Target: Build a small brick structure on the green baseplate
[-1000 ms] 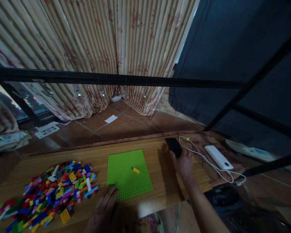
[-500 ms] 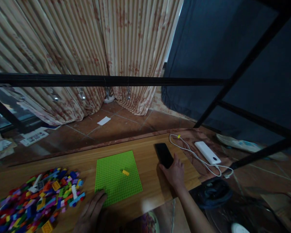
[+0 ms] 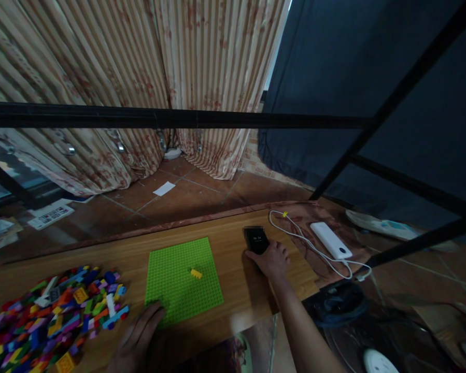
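My right hand [image 3: 273, 260] grips the lower end of a black phone [image 3: 256, 240], thumb along one side and fingers on the other. Faint digits glow on the phone's dark screen. My left hand [image 3: 139, 331] lies palm down with its fingers stretched out, fingertips at the near left corner of a green studded baseplate [image 3: 178, 290]. A single yellow toy brick [image 3: 196, 273] sits on that baseplate. Left of it spreads a heap of mixed coloured toy bricks [image 3: 57, 318], close to my left hand.
The wooden table [image 3: 233, 243] carries all this. Off its right end lie a white power bank [image 3: 331, 241] and a looped white cable [image 3: 306, 241]. A black metal rail [image 3: 217, 119] crosses beyond the table, before striped curtains [image 3: 209, 62]. White paper [image 3: 164, 188] lies on the tiled floor.
The phone's screen, dark before, now shows lit digits. My right hand and the phone have shifted slightly left in the picture, as the whole view moved a little. My left hand stays at the baseplate's corner.
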